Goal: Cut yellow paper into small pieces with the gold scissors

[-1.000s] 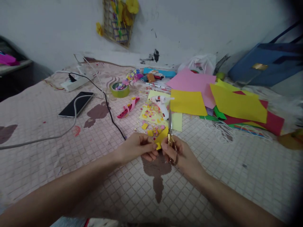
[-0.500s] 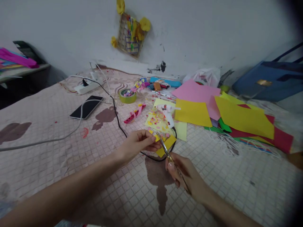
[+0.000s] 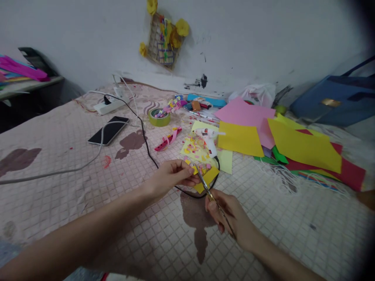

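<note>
Between the thumb and fingers of my left hand (image 3: 178, 173) is a small piece of yellow paper (image 3: 195, 170), partly hidden by the fingertips. My right hand (image 3: 227, 212) grips a pair of scissors (image 3: 206, 190), whose blades point up and left to the edge of that piece. Whether the blades are parted is too small to tell. Just beyond and below the blades lies a larger yellow scrap (image 3: 211, 176) on the cloth. A white glue gun (image 3: 208, 138) rests behind my hands on a pale yellow sheet (image 3: 225, 160) strewn with small cut bits.
A black cord (image 3: 149, 152) loops around my working spot. To the left are a phone (image 3: 109, 130), a power strip (image 3: 109, 104) and a grey cable (image 3: 88, 164). Behind stand a tape roll (image 3: 159, 118) and a red decorated strip (image 3: 168, 139). Coloured sheets (image 3: 304, 146) and white string (image 3: 278, 179) lie right.
My right fingers have closed in slightly around the scissors' handles. Both hands stay in nearly the same place, and the whole view has shifted a little.
</note>
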The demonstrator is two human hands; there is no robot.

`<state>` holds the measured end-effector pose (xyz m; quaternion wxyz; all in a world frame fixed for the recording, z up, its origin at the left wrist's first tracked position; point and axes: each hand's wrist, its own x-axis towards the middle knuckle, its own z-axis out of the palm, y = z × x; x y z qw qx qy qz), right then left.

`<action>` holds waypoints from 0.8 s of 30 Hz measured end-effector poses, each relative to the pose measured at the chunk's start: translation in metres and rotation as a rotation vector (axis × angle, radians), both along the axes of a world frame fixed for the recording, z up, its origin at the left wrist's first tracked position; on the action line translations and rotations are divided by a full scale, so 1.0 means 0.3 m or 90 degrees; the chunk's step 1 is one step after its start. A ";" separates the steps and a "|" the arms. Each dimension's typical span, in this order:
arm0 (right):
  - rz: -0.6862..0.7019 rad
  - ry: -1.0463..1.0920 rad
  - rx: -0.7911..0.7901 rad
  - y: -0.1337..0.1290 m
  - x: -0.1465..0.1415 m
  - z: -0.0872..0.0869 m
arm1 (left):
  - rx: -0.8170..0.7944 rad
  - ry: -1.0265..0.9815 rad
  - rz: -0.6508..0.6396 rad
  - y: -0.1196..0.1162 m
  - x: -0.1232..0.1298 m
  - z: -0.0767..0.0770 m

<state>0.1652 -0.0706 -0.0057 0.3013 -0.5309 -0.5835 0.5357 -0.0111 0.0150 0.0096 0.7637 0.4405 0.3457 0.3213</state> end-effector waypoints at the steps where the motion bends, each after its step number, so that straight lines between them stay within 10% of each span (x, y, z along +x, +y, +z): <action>1: 0.000 0.004 -0.004 -0.001 0.000 0.000 | 0.001 0.001 -0.001 0.000 -0.001 -0.001; 24: -0.009 0.005 -0.026 -0.002 -0.002 0.000 | 0.003 0.025 -0.021 0.008 -0.011 0.011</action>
